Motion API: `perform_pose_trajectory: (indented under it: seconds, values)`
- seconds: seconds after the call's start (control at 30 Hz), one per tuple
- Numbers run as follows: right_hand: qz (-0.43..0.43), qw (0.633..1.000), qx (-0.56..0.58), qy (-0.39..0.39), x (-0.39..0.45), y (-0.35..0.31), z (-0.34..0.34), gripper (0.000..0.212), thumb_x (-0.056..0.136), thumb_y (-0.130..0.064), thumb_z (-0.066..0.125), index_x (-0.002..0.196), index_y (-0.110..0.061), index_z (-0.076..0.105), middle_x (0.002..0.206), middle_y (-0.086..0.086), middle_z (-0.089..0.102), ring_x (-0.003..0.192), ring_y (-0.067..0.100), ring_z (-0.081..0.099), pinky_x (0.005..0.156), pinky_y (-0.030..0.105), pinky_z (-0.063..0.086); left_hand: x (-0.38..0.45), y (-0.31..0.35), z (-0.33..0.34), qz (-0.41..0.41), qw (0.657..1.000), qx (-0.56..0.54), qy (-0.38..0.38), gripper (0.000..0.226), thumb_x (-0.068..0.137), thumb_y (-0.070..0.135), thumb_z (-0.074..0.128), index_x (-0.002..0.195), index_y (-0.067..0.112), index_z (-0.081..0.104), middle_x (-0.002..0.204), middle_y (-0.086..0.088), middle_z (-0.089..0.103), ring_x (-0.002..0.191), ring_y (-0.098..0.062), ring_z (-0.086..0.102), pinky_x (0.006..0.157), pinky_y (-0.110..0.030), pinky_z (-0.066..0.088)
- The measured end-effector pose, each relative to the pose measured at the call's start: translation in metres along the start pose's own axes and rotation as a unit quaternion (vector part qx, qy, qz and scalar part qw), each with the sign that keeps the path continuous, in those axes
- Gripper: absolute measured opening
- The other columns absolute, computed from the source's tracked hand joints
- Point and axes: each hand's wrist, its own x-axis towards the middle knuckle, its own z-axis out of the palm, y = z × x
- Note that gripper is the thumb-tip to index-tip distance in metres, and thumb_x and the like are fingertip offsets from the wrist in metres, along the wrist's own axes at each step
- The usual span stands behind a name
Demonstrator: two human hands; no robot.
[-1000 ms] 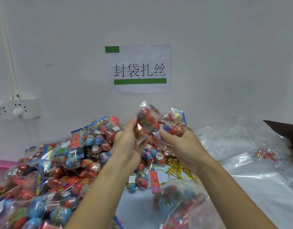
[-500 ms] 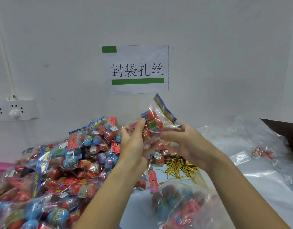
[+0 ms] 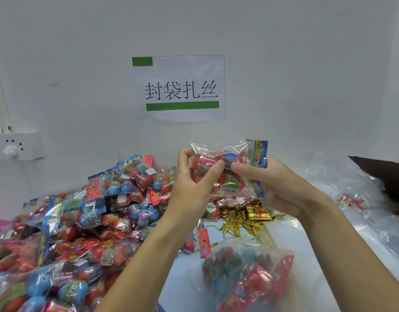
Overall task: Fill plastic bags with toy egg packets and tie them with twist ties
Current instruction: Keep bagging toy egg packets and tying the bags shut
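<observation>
Both hands hold a small stack of toy egg packets (image 3: 225, 167) up in front of the wall. My left hand (image 3: 191, 188) grips the stack's left end, thumb on its front. My right hand (image 3: 277, 185) grips the right end by the blue header cards, thumb on the front. A big heap of egg packets (image 3: 86, 217) covers the table on the left. Gold twist ties (image 3: 241, 219) lie in a loose pile below the hands. A clear plastic bag (image 3: 245, 275) holding several packets lies near the front edge.
Flat clear plastic bags (image 3: 356, 212) spread over the right of the table, with a red and gold tie scrap (image 3: 351, 202) on them. A dark box corner (image 3: 383, 172) stands at the far right. A wall socket (image 3: 16, 147) and a paper sign (image 3: 180, 88) hang on the wall.
The packets were turned from tilted to lying level between both hands, blue headers now on the right. Both hands shifted slightly right and down.
</observation>
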Motion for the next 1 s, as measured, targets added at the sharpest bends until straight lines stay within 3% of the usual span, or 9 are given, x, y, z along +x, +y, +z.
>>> perform_pose_trajectory:
  seconds: [0.17,0.33,0.4,0.47,0.53,0.6,0.77,0.9,1.0]
  values:
    - [0.004,0.998,-0.054,0.043,-0.001,-0.005,-0.006,0.043,0.075,-0.029,0.083,0.113,-0.013,0.072,0.115,0.020,0.071,0.115,0.043,0.063,0.104,0.061,0.046,0.002,0.001,0.003,-0.020,0.999,0.041,-0.005,0.031,0.090,0.040,0.067,0.111,0.036,0.045,0.093,0.009,0.071,0.087,0.000,0.069,0.070,-0.011,0.053]
    - [0.012,0.994,0.003,0.109,-0.007,-0.009,-0.026,0.063,0.071,-0.023,0.079,0.124,0.003,0.060,0.110,0.019,0.073,0.096,0.032,0.074,0.078,0.041,0.062,-0.004,0.018,0.013,-0.008,0.985,0.170,0.023,0.062,0.075,0.059,0.070,0.121,0.043,0.031,0.130,0.010,0.044,0.119,-0.005,0.046,0.086,-0.013,0.037]
    - [0.014,0.984,0.046,0.174,-0.009,-0.010,-0.038,0.063,0.070,-0.023,0.076,0.126,0.003,0.061,0.105,0.014,0.074,0.085,0.026,0.075,0.073,0.035,0.063,-0.009,0.025,0.021,0.062,0.964,0.258,0.014,0.049,0.082,0.050,0.073,0.116,0.038,0.038,0.122,0.010,0.046,0.112,-0.003,0.044,0.085,-0.011,0.036]
    - [0.017,0.971,0.064,0.230,-0.012,-0.010,-0.049,0.054,0.076,-0.021,0.075,0.125,-0.002,0.065,0.105,0.013,0.073,0.080,0.023,0.074,0.073,0.032,0.063,-0.018,0.033,0.033,0.070,0.951,0.284,-0.100,0.026,0.088,0.035,0.071,0.104,0.030,0.050,0.103,0.009,0.056,0.093,-0.004,0.054,0.076,-0.017,0.045]
    - [0.024,0.962,0.064,0.264,-0.015,-0.009,-0.057,0.039,0.085,-0.016,0.073,0.121,-0.004,0.068,0.110,0.015,0.074,0.080,0.022,0.074,0.072,0.032,0.063,-0.033,0.038,0.049,0.032,0.905,0.312,-0.288,0.019,0.090,0.034,0.068,0.102,0.026,0.056,0.099,0.006,0.059,0.087,-0.010,0.057,0.074,-0.028,0.049]
    - [0.034,0.959,0.064,0.272,-0.017,-0.009,-0.060,0.036,0.087,-0.015,0.073,0.120,-0.003,0.067,0.109,0.015,0.074,0.079,0.021,0.075,0.067,0.030,0.063,-0.051,0.031,0.069,-0.010,0.822,0.384,-0.420,0.031,0.092,0.040,0.067,0.115,0.026,0.053,0.115,0.005,0.052,0.103,-0.013,0.054,0.083,-0.035,0.044]
    - [0.030,0.967,0.045,0.248,-0.015,-0.011,-0.051,0.040,0.084,-0.014,0.074,0.120,0.000,0.063,0.096,0.010,0.077,0.084,0.023,0.076,0.071,0.034,0.064,-0.079,0.001,0.105,-0.081,0.673,0.569,-0.466,0.042,0.103,0.008,0.043,0.142,0.009,0.028,0.141,-0.019,0.028,0.135,-0.046,0.030,0.101,-0.062,0.032]
    - [0.040,0.969,0.040,0.240,-0.014,-0.012,-0.045,0.041,0.085,-0.014,0.074,0.121,0.001,0.061,0.104,0.015,0.076,0.092,0.028,0.075,0.077,0.038,0.063,-0.064,-0.005,0.088,-0.116,0.688,0.561,-0.445,0.043,0.102,0.020,0.051,0.142,0.011,0.040,0.141,-0.015,0.044,0.130,-0.039,0.046,0.100,-0.051,0.039]
    - [0.036,0.971,0.053,0.230,-0.016,-0.016,-0.044,0.045,0.082,-0.016,0.074,0.121,0.001,0.062,0.101,0.014,0.077,0.089,0.026,0.076,0.074,0.036,0.064,-0.044,-0.007,0.063,-0.122,0.750,0.520,-0.390,0.015,0.096,0.012,0.050,0.104,0.004,0.059,0.108,-0.015,0.059,0.098,-0.034,0.062,0.071,-0.035,0.046]
